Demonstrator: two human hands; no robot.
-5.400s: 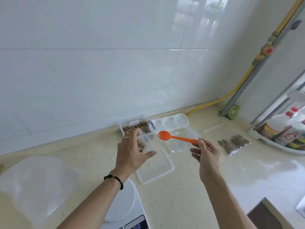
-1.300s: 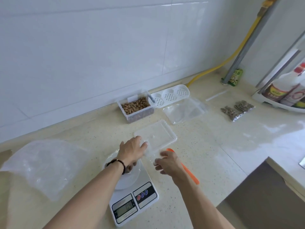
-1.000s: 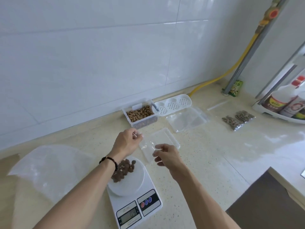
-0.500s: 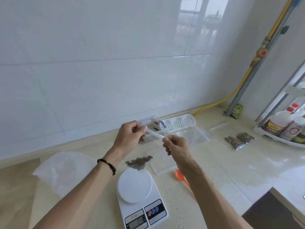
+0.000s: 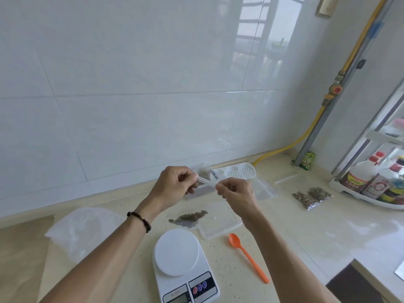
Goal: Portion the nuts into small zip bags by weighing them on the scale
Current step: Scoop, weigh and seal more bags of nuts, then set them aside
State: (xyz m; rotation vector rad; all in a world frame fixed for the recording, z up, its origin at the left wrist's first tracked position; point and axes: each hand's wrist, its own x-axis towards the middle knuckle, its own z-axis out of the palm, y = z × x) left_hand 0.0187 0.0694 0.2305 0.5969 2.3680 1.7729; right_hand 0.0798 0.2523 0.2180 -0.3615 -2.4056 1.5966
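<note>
A small clear zip bag (image 5: 189, 217) with nuts in its bottom hangs in the air above the counter. My left hand (image 5: 175, 187) and my right hand (image 5: 236, 193) each pinch one end of the bag's top strip. The white kitchen scale (image 5: 178, 255) stands below with its round platform bare. An orange spoon (image 5: 247, 255) lies on the counter to the right of the scale. The clear box of nuts (image 5: 202, 172) by the wall is mostly hidden behind my hands. Two filled bags of nuts (image 5: 311, 194) lie further right.
A clear lid (image 5: 218, 223) lies under the bag. A white perforated tray (image 5: 237, 172) sits by the wall. A large plastic bag (image 5: 80, 228) lies at left. A rack with bottles (image 5: 376, 182) stands at far right, near the counter's edge (image 5: 376, 278).
The bag of nuts has left the scale platform and now hangs from both hands. The orange spoon, held earlier by my right hand, lies on the counter.
</note>
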